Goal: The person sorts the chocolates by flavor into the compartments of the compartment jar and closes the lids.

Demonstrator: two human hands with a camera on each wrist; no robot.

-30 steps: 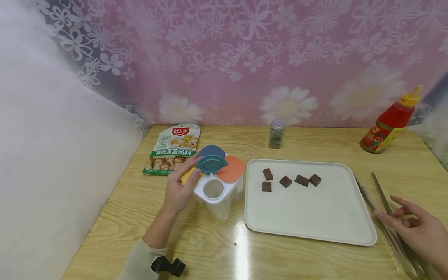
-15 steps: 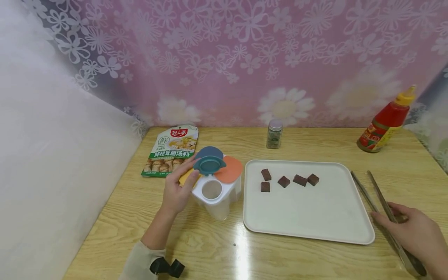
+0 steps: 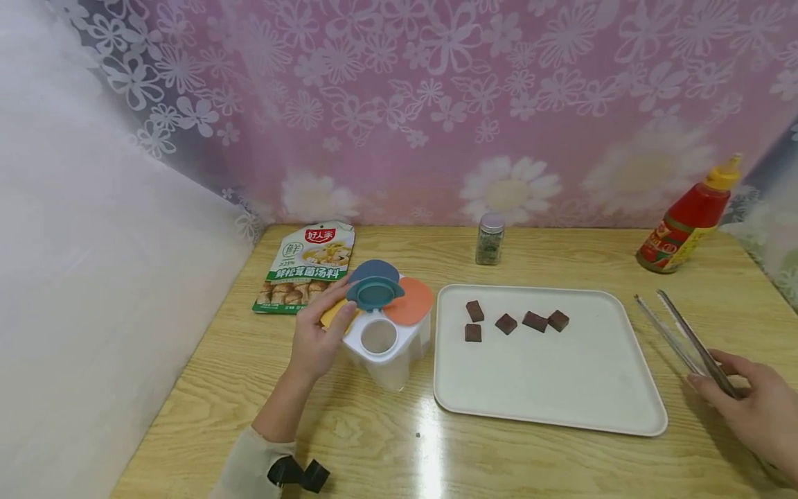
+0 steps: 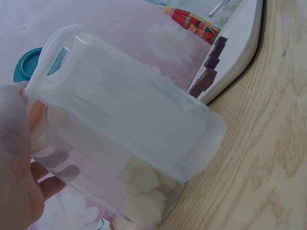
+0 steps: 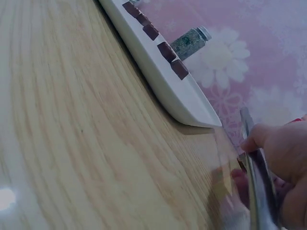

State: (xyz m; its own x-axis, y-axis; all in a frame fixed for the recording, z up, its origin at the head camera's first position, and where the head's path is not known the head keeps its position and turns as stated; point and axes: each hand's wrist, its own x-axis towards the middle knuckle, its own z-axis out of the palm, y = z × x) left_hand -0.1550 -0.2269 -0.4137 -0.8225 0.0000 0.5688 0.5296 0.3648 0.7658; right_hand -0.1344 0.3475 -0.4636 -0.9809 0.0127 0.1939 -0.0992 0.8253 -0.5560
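My left hand [image 3: 318, 339] grips the side of a clear storage container [image 3: 389, 371] with a white top, its thumb near the yellow lid [image 3: 333, 317]. The teal flip lid [image 3: 375, 294] stands up, leaving a round opening in front. Blue and orange lids [image 3: 413, 303] lie closed. Pale pieces [image 4: 144, 191] show inside one compartment in the left wrist view. At the right, my right hand [image 3: 757, 409] holds metal tongs [image 3: 695, 339], their arms apart and tips pointing away, with nothing between them. Several dark brown cubes [image 3: 506, 324] lie on the white tray [image 3: 548, 384].
Behind the container lies a green-and-white food pouch [image 3: 305, 270]. A small spice jar [image 3: 490, 239] of green flakes stands beyond the tray. A red sauce bottle [image 3: 686, 225] with a yellow cap is at the back right. A floral curtain [image 3: 399, 138] closes off the back.
My right hand has taken hold of the tongs and lifted them; they have moved away from the tray's right edge. The left hand and the container have stayed put.
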